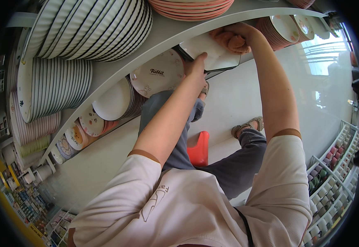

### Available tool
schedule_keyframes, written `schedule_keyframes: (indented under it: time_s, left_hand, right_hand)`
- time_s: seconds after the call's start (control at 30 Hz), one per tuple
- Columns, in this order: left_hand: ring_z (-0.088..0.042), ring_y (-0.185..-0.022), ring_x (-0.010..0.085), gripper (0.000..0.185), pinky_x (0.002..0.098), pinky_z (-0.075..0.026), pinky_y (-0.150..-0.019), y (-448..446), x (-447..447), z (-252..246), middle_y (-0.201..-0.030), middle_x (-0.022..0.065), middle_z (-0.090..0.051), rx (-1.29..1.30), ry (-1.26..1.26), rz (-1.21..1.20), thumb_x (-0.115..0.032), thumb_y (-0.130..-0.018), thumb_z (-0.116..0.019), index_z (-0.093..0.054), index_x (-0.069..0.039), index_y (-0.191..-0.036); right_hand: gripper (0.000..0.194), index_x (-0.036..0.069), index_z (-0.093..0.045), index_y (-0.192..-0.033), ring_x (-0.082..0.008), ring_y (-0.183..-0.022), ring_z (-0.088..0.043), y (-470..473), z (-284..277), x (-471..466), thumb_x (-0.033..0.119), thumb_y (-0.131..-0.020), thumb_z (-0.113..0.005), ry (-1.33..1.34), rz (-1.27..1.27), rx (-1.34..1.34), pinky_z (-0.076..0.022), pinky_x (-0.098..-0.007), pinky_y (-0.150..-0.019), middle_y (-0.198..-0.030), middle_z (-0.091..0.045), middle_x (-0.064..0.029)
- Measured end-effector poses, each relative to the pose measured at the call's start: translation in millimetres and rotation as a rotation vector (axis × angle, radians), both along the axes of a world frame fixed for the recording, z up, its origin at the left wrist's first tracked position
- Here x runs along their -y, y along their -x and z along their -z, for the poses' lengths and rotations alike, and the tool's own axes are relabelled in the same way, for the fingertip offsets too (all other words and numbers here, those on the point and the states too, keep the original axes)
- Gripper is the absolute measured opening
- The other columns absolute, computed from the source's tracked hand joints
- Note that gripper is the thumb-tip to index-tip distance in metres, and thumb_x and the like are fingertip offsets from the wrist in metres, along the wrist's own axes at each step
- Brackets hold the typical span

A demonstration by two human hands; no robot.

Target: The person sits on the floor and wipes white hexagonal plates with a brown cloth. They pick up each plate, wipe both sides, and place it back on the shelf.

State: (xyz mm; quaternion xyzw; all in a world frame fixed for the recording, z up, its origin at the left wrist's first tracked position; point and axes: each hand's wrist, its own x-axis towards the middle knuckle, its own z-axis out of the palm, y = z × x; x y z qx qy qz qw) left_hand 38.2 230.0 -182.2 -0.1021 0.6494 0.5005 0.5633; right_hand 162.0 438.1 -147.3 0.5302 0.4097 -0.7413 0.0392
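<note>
My left hand (195, 68) grips the near left edge of a square white plate with a dark rim (212, 63), its thumb on the top face. Another dark edge shows just below that plate. My right hand (239, 32) holds a bunched orange cloth (230, 41) against the plate's far right part; its fingers are partly hidden by the cloth. Left of my left hand a round plate with a rabbit print (156, 74) leans on the lower shelf. Right of my right hand stands a stack of pink-edged plates (278, 31).
A curved-looking white shelf edge (114, 74) runs just above my hands, with stacks of ribbed white plates (90, 31) and pink plates (192, 9) over it. I sit on a red stool (199, 149). Racks of cups (330, 179) stand at the right.
</note>
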Motion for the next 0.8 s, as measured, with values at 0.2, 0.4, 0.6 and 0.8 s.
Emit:
schedule_keyframes:
  time_s: [0.2, 0.4, 0.6, 0.8]
  left_hand:
    - [-0.055, -0.119, 0.0249, 0.075, 0.048, -0.053, -0.096, 4.6, -8.0, -18.9, -0.14, 0.0048, -0.049, -0.035, 0.055, 0.088, -0.023, -0.088, -0.075, -0.031, -0.019, -0.149]
    - [-0.063, -0.106, 0.0287, 0.061, 0.041, -0.064, -0.076, 12.1, -5.7, -37.4, -0.129, 0.0141, -0.056, -0.159, 0.013, 0.223, -0.025, -0.092, -0.069, -0.039, -0.007, -0.142]
    - [-0.071, -0.059, 0.0307, 0.06, 0.0323, -0.063, -0.053, 26.7, -4.4, -36.3, -0.094, 0.0249, -0.068, -0.266, 0.022, 0.439, -0.037, -0.092, -0.064, -0.055, 0.019, -0.111]
    - [-0.072, -0.059, 0.0291, 0.067, 0.0322, -0.062, -0.05, 35.4, -6.1, -36.2, -0.075, 0.0248, -0.069, -0.279, 0.022, 0.568, -0.045, -0.091, -0.062, -0.056, 0.02, -0.104]
  right_hand:
    - [0.021, 0.005, -0.061, -0.1, -0.008, -0.053, -0.052, 15.0, 2.1, -6.8, 0.025, -0.095, -0.061, 0.16, -0.099, -0.092, -0.0458, -0.0244, -0.046, -0.075, -0.06, -0.0021]
    - [0.015, 0.007, -0.058, -0.093, -0.0078, -0.05, -0.048, 16.7, -3.5, -2.9, 0.022, -0.095, -0.06, 0.172, -0.125, -0.136, -0.0408, -0.0246, -0.043, -0.07, -0.055, -0.0005]
    - [0.014, 0.009, -0.055, -0.086, -0.0076, -0.047, -0.044, 16.3, -7.2, 3.7, 0.019, -0.095, -0.058, 0.182, -0.132, -0.183, -0.0359, -0.0248, -0.041, -0.065, -0.05, 0.0012]
    - [0.018, 0.011, -0.052, -0.079, -0.0074, -0.044, -0.04, 19.3, -8.9, 6.1, 0.016, -0.096, -0.057, 0.183, -0.148, -0.22, -0.031, -0.0249, -0.038, -0.06, -0.045, 0.0029]
